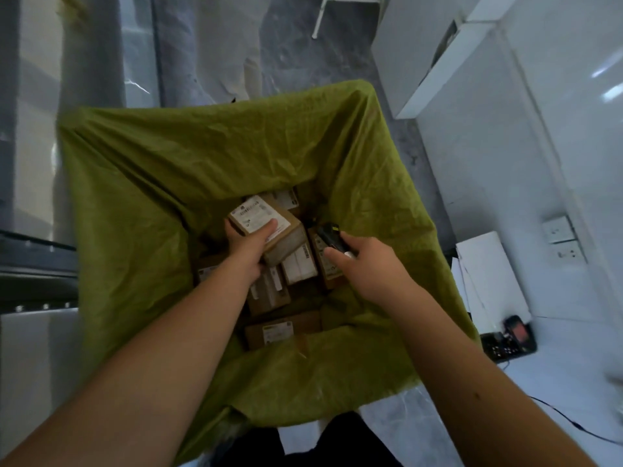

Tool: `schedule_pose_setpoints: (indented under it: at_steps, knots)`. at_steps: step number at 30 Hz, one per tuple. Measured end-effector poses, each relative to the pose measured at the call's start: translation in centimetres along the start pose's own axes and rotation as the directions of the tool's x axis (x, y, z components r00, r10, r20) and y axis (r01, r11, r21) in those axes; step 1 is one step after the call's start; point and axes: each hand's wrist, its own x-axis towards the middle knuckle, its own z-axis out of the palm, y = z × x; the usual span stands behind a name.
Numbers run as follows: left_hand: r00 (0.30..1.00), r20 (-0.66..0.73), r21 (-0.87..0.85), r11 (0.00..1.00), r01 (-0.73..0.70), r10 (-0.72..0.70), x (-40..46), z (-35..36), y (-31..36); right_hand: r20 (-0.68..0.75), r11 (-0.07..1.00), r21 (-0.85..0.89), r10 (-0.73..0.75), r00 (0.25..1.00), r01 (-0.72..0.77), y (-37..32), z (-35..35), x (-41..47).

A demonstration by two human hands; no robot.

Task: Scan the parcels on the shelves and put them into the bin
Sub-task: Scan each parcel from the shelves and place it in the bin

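Observation:
A bin lined with a green bag [161,183] fills the middle of the head view. Several brown cardboard parcels [269,294] with white labels lie at its bottom. My left hand [247,246] grips one brown labelled parcel [266,224] from below, thumb across its top, holding it inside the bin above the others. My right hand [362,264] holds a black handheld scanner [332,239], its head pointing down into the bin just right of the held parcel.
White cabinets or walls [505,129] stand to the right. A dark device [510,338] with a cable lies on the floor at right, beside white sheets [488,281]. Grey marbled floor [269,45] lies beyond the bin. A dark shelf edge [33,261] is at left.

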Motion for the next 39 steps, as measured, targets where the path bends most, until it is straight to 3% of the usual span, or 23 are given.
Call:
schedule_pose_setpoints:
  at_steps: [5, 10, 13, 20, 23, 26, 31, 34, 36, 39]
  knots:
    - [0.998, -0.065, -0.128, 0.992, 0.0, -0.009, 1.7, 2.3, -0.5, 0.006, 0.999, 0.028, -0.017, 1.0, 0.017, 0.4, 0.6, 0.6]
    - [0.987, -0.143, -0.431, 0.902, 0.008, -0.078, 2.8, 4.5, 0.5, 0.01, 1.0, 0.01, -0.011, 1.0, 0.011, 1.6, 0.5, 0.9]
    - [0.991, -0.093, -0.545, 0.838, 0.026, -0.091, 3.1, 5.0, 1.1, 0.01, 1.0, 0.031, 0.003, 1.0, -0.004, 2.1, 0.5, 1.0]
    - [0.989, 0.097, -0.567, 0.811, 0.144, -0.109, 3.0, 4.3, 0.0, 0.026, 0.999, 0.032, -0.012, 1.0, 0.011, 1.8, 0.3, 0.2]
    - [0.965, 0.238, -0.431, 0.878, 0.208, -0.112, 3.3, 4.1, -0.1, 0.018, 0.999, 0.04, -0.024, 1.0, 0.023, 1.7, 0.5, 0.1]
    - [0.949, 0.301, -0.058, 0.991, 0.12, -0.097, 3.3, 4.4, 0.0, -0.007, 0.998, 0.058, -0.014, 1.0, 0.015, 2.0, 0.8, 0.3]
    - [0.941, 0.328, 0.252, 0.968, -0.003, -0.082, 4.2, 3.3, -0.8, -0.017, 0.998, 0.068, 0.003, 1.0, -0.002, 1.9, 1.6, 0.6]
    - [0.924, 0.364, 0.526, 0.845, -0.099, -0.119, 3.5, 2.1, -1.9, -0.015, 0.998, 0.055, 0.016, 1.0, -0.015, 1.6, 1.7, 0.5]
    - [0.928, 0.368, 0.707, 0.666, -0.238, -0.058, 2.8, 1.3, -2.6, -0.017, 0.999, 0.027, 0.027, 1.0, -0.026, 1.2, 1.6, 0.1]
    - [0.904, 0.409, 0.837, 0.344, -0.426, 0.123, 0.8, -0.6, -3.0, -0.017, 0.999, -0.052, 0.014, 1.0, -0.015, 0.6, 1.4, -0.6]
